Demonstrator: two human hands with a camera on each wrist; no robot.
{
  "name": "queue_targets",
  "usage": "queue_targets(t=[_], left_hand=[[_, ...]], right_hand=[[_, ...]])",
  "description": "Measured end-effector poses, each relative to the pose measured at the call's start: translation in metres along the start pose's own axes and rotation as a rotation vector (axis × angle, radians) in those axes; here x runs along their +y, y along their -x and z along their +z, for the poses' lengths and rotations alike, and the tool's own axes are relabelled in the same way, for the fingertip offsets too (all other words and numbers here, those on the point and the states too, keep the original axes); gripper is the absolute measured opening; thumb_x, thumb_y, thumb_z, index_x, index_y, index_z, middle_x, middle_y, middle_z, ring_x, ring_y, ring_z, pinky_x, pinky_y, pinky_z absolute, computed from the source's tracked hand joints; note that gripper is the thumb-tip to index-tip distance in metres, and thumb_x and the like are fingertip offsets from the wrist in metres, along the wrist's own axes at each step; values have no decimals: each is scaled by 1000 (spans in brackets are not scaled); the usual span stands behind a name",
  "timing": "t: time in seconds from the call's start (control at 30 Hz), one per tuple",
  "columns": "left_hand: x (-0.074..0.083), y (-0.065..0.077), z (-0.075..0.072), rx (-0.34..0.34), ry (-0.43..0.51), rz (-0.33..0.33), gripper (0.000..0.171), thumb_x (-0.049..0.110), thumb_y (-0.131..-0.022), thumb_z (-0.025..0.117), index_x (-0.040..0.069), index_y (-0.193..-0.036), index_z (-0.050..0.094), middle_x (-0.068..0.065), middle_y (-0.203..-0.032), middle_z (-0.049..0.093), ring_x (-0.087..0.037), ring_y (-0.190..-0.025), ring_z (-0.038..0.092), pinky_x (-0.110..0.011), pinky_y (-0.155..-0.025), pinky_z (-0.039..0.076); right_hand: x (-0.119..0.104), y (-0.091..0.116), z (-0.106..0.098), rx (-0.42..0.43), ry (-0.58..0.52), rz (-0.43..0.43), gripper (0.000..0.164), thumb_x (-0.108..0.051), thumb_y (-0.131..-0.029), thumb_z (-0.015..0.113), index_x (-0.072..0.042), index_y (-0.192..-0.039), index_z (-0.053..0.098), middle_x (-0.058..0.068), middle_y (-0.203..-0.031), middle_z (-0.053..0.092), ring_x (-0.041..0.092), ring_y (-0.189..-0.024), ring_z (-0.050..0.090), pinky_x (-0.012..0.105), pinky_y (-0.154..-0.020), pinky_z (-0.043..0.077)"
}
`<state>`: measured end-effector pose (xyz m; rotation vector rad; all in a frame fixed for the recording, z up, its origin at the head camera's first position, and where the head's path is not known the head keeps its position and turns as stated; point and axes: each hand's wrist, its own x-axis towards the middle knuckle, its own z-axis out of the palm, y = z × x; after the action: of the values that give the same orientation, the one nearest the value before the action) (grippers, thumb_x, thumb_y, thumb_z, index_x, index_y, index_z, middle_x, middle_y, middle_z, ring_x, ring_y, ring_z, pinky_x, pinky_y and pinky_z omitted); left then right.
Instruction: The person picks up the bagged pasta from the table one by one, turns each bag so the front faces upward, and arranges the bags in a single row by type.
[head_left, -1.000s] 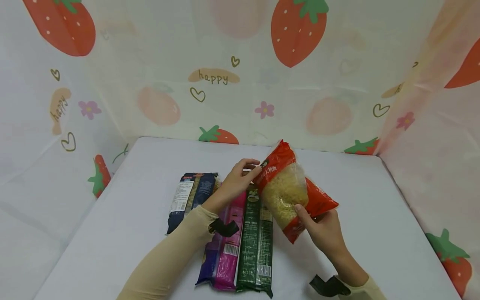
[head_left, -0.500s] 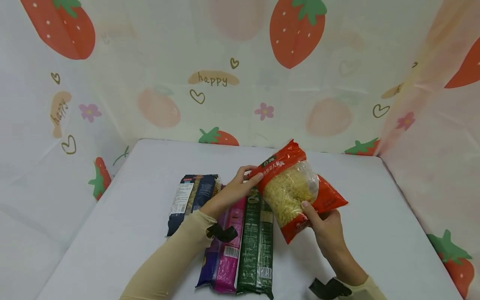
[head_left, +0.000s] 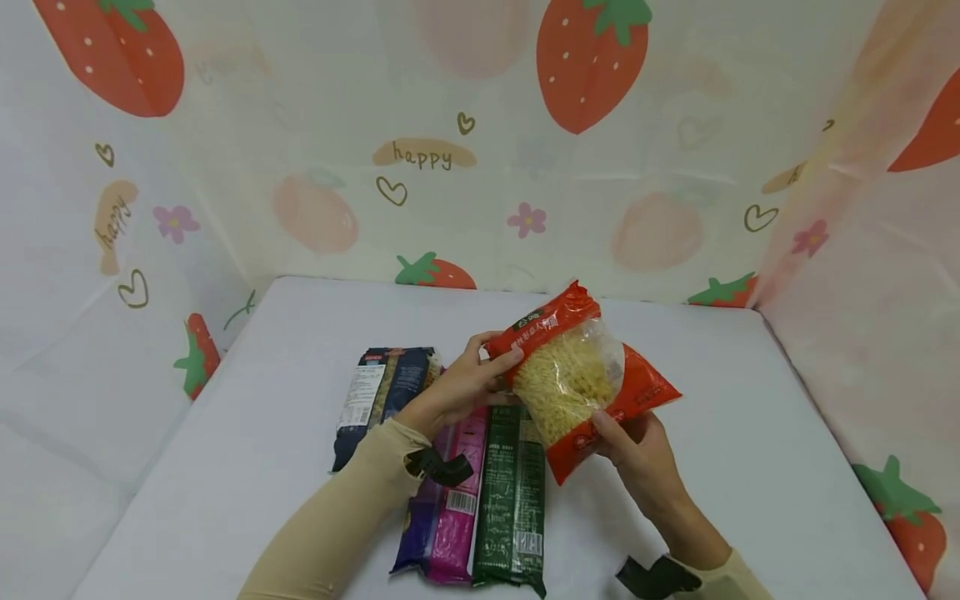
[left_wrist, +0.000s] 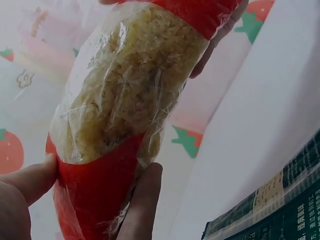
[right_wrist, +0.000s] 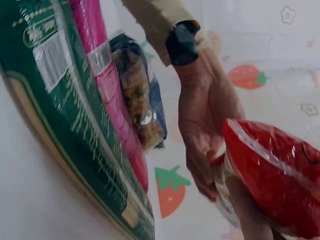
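Observation:
A clear and red bag of pasta, its small yellow pieces showing through, is held tilted above the table. My left hand pinches its upper left red end, thumb in front; in the left wrist view a thumb and a finger press either side of that end. At the lower right, my right hand grips the bag with the thumb on its front and the other fingers mostly hidden behind. Below the bag lies a green packet of spaghetti, its top partly covered by the left hand.
A pink and purple packet lies against the green one. Left of them is a dark blue pasta bag with a white label, partly behind the left forearm. The white table is enclosed by strawberry-print cloth.
The bag shifted right and turned more toward the camera, then came slightly back left and lower. My left hand moved down a little along its edge. The packets on the table stayed put.

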<state>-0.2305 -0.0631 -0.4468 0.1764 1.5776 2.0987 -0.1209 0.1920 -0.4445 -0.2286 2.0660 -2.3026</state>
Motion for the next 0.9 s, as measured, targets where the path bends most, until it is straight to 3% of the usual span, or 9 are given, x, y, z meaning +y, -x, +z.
queue_targets(t=[0.13, 0.3, 0.6, 0.73, 0.9], left_hand=[[3, 2, -1, 44, 2, 29, 70, 21, -110, 63, 19, -163, 17, -29, -153, 43, -48, -129, 63, -63, -104, 54], [6, 3, -3, 76, -15, 58, 71, 19, -109, 65, 19, -164, 20, -30, -153, 43, -46, -130, 62, -62, -103, 55], [9, 2, -12, 131, -33, 90, 68, 18, -109, 66, 19, -163, 25, -29, -149, 50, -29, -109, 71, -41, -88, 64], [11, 3, -14, 132, -70, 109, 69, 17, -109, 66, 18, -164, 25, -29, -148, 51, -27, -106, 70, -42, -90, 63], [14, 4, -15, 133, -112, 121, 69, 17, -109, 66, 18, -164, 26, -30, -147, 53, -29, -109, 70, -43, -91, 62]], right_hand=[[1, -1, -5, -74, 72, -20, 58, -8, -105, 65, -7, -155, 35, 8, -140, 58, 19, -121, 68, 37, -95, 62], [3, -3, -11, -108, 168, -66, 74, -2, -99, 73, -8, -160, 31, 10, -149, 52, 17, -129, 63, 32, -99, 59], [2, -8, -18, -133, 144, -175, 97, 11, -93, 77, -18, -170, 25, 14, -159, 44, 23, -130, 63, 38, -94, 62], [0, -9, -22, -124, 177, -220, 106, 14, -91, 77, -24, -173, 22, 12, -165, 39, 25, -131, 60, 36, -96, 61], [2, -6, -25, -100, 202, -209, 105, 14, -90, 78, -25, -172, 26, 12, -166, 39, 21, -132, 60, 34, -95, 61]])
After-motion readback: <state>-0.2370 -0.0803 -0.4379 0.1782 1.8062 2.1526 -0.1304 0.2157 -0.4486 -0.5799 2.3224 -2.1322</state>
